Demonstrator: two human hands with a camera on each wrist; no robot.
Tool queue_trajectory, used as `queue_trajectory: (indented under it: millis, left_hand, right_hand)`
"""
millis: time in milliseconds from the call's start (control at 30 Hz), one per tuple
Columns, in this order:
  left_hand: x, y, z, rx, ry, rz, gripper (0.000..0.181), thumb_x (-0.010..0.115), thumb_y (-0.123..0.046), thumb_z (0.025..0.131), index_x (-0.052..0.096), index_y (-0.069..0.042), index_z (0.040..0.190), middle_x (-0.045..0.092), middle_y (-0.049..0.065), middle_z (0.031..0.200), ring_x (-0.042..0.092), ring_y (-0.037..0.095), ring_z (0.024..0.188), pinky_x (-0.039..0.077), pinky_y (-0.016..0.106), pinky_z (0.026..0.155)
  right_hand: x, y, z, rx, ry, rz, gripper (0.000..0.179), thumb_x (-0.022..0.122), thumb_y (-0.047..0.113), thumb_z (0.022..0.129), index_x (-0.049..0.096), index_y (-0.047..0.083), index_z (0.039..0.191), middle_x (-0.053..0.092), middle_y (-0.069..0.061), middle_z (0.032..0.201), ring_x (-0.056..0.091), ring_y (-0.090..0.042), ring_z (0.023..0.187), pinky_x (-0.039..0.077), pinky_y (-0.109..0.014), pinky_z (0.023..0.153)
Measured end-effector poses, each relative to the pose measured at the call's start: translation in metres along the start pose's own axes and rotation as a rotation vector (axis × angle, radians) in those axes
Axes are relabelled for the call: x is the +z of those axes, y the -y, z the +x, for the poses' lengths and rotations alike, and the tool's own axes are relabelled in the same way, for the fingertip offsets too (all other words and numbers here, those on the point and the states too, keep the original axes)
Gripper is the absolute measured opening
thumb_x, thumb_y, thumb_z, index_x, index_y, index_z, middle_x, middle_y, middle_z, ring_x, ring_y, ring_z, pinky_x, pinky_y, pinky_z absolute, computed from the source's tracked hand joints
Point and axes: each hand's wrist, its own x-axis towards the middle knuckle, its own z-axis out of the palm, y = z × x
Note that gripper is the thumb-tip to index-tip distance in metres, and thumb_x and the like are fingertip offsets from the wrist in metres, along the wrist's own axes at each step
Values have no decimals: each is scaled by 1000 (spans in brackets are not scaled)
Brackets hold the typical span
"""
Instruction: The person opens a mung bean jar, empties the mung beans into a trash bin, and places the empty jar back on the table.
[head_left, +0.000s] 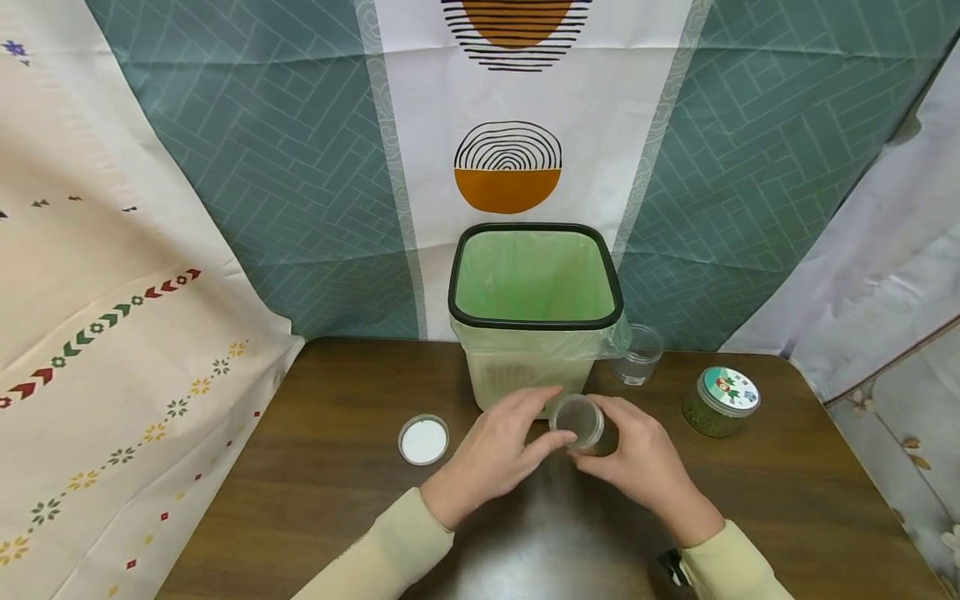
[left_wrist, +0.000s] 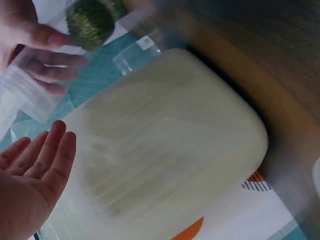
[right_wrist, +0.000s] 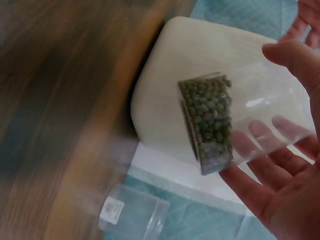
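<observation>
In the right wrist view, a clear plastic jar [right_wrist: 255, 107] with small green beans [right_wrist: 207, 115] at its bottom is held in my right hand [head_left: 637, 454]. The thumb and fingers curl round its side. The jar [head_left: 577, 421] has no lid on, and its mouth faces up toward the head camera, close in front of the bin. My left hand [head_left: 502, 442] is beside the mouth, fingers extended and thumb near the rim. In the left wrist view, the fingers of this left hand [left_wrist: 40, 167] hold nothing.
A bin [head_left: 525, 358] with a black rim and green liner stands at the back. Left of my hands lies a round lid [head_left: 423, 439], white inside. Another clear jar [head_left: 639, 354] stands beside the bin. A jar with a green-edged lid [head_left: 722, 402] is at the right.
</observation>
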Motion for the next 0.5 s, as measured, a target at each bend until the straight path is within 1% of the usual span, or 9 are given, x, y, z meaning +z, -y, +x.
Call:
queue_trajectory:
  millis: [100, 200, 267, 333, 400, 500]
  left_hand:
    - [0, -3, 2, 41, 25, 21, 67, 56, -58, 84, 44, -21, 138, 51, -8, 134, 50, 6, 123, 46, 25, 99]
    - [1, -4, 4, 62, 86, 66, 73, 59, -62, 80, 44, -21, 138, 49, -8, 135, 49, 7, 122, 46, 26, 99]
    - [1, -4, 6, 63, 136, 81, 72, 60, -61, 79, 46, -22, 137, 50, -8, 133, 50, 7, 121, 46, 26, 98]
    - [1, -3, 6, 49, 178, 70, 68, 62, -58, 79, 47, -22, 135, 52, -8, 129, 52, 6, 117, 48, 25, 96]
    - [1, -2, 7, 39, 199, 43, 63, 64, -54, 80, 49, -22, 132, 55, -8, 124, 55, 6, 112, 49, 24, 93]
    - [0, 1, 8, 22, 205, 23, 58, 65, -49, 80, 52, -21, 129, 57, -7, 119, 57, 6, 108, 50, 23, 91]
  right_hand:
    - [4, 4, 0, -2, 56, -23, 67, 84, 35, 57, 59, 23, 117, 62, 10, 106, 62, -6, 91, 54, -32, 74]
    - [6, 6, -1, -9, 88, -34, 68, 84, 37, 56, 60, 22, 118, 63, 9, 108, 63, -8, 94, 54, -33, 76]
    - [7, 6, -2, -11, 98, -45, 70, 85, 39, 56, 59, 23, 120, 62, 10, 109, 63, -8, 96, 54, -33, 77]
    - [8, 7, -2, -11, 108, -40, 73, 85, 40, 56, 58, 24, 122, 61, 11, 112, 62, -7, 99, 54, -33, 79]
    - [9, 6, -3, -5, 122, -17, 75, 85, 39, 57, 56, 23, 125, 60, 10, 115, 60, -8, 103, 54, -33, 82]
    - [9, 5, -4, 15, 135, 39, 81, 85, 39, 59, 52, 19, 130, 59, 6, 123, 59, -11, 111, 52, -35, 89]
